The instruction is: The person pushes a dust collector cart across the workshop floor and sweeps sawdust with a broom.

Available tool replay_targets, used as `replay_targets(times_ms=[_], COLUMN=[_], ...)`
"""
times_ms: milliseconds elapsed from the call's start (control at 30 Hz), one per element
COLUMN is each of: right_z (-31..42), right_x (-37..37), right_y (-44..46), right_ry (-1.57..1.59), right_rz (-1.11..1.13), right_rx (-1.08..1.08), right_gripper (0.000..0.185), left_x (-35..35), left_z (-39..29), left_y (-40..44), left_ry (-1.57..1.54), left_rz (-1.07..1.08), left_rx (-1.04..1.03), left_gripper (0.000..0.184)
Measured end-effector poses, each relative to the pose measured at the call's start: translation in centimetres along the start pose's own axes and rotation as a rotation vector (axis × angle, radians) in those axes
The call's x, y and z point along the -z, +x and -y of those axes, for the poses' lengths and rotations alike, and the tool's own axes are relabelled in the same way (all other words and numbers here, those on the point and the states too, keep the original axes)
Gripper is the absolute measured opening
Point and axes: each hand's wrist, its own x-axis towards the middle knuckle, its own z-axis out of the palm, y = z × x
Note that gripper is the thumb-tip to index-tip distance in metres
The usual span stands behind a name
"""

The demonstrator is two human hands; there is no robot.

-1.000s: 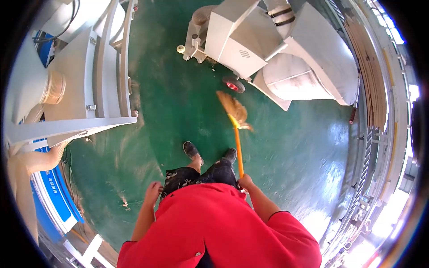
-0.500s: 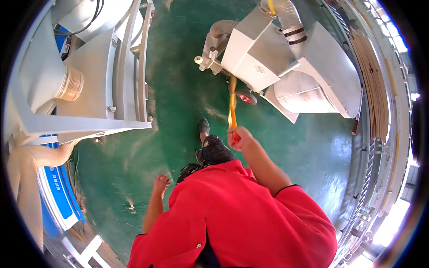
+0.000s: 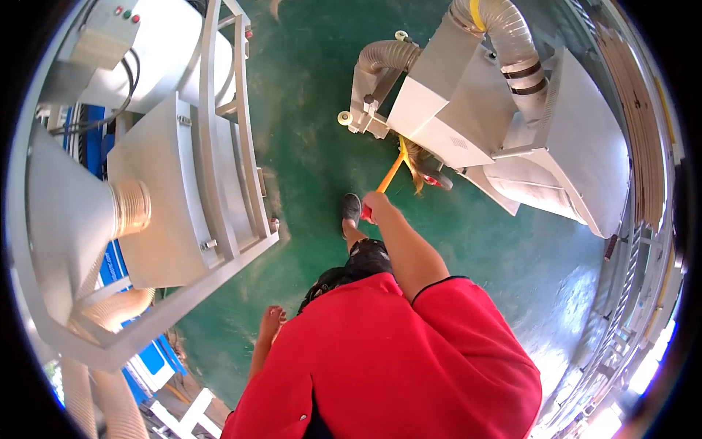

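My right hand [image 3: 376, 205] is closed around the handle end of a broom [image 3: 393, 173] in front of me. The handle is yellow-orange, with red at the hand. Its tan bristles [image 3: 418, 162] are fanned out near the floor beside a red-hubbed wheel [image 3: 436, 180], close to the lower edge of a grey machine [image 3: 457, 121]. My left hand [image 3: 273, 320] hangs low at my side, holding nothing, its fingers loosely bent and slightly apart.
A large grey metal frame [image 3: 245, 146] with ducting stands on the left. The machine on the right has a silver flexible hose [image 3: 512, 40] and a caster arm [image 3: 365, 102]. Brown boards [image 3: 635, 124] stand along the far right. The floor [image 3: 307, 132] is green.
The broom has tilted, its bristles now spread to the right of the handle. My right hand has drawn slightly up and left in view. The machines appear shifted as my view moved.
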Motion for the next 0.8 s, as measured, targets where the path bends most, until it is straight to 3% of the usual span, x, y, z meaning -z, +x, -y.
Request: replay_targets(times_ms=[33, 133, 200, 233, 400, 500, 633, 800], right_z=[-1.0, -9.3, -11.3, -10.2, -15.2, -14.3, -13.0, -15.4], right_x=[-0.6, 0.9, 4.6, 6.9, 12.8, 12.0, 9.0, 6.1], right_y=[1.7, 5.9, -0.9, -6.7, -8.9, -9.6, 0.2, -5.0], right_ry=[-0.081, -0.614, -0.517, -0.329, -0.192, -0.163, -0.7, -0.706], right_rz=[0.033, 0.027, -0.038, -0.01, -0.1, -0.204, -0.182, -0.256], right_rx=[0.033, 0.33, 0.26, 0.061, 0.148, 0.224, 0.171, 0.093], right_gripper=[0.013, 0.02, 0.019, 0.017, 0.012, 0.026, 0.035, 0.04], left_x=[0.5, 0.8, 0.8, 0.6, 0.0, 0.0, 0.3, 2.6], left_z=[-2.8, -10.9, -14.5, -15.9, -20.3, -22.9, -24.2, -26.2], left_y=[0.1, 1.3, 2.5, 3.2, 6.4, 7.7, 9.6, 10.2], left_ry=[-0.138, -0.104, -0.07, -0.055, 0.052, 0.131, 0.207, 0.178], left_rz=[0.001, -0.066, -0.048, -0.037, 0.06, 0.098, 0.173, 0.204], left_rx=[0.038, 0.01, -0.031, -0.052, -0.102, -0.097, -0.161, -0.183], left_gripper=[0.028, 0.028, 0.028, 0.028, 0.031, 0.031, 0.028, 0.027])
